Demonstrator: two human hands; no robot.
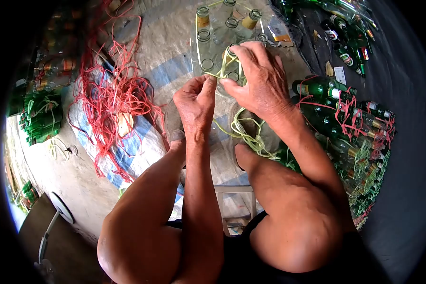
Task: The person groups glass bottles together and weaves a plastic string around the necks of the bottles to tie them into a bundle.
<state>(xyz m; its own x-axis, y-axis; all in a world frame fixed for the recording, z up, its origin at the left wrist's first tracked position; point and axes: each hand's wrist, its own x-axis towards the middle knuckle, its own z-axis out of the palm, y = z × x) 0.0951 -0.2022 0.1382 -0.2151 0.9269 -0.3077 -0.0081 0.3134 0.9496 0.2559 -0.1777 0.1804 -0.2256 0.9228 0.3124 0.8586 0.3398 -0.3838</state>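
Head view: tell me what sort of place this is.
Probably a bottle-recycling workplace: clear bottles grouped ahead, green bottles piled at right, a tangled heap of red cord.

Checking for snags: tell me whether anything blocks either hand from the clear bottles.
Nothing visible does: the left hand and right hand are both at the near side of the clear bottles, amid yellow cord.

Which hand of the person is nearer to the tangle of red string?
Left. The left hand is to the right of the red string, apart from it; the right hand is farther away on that side, over the clear bottles.
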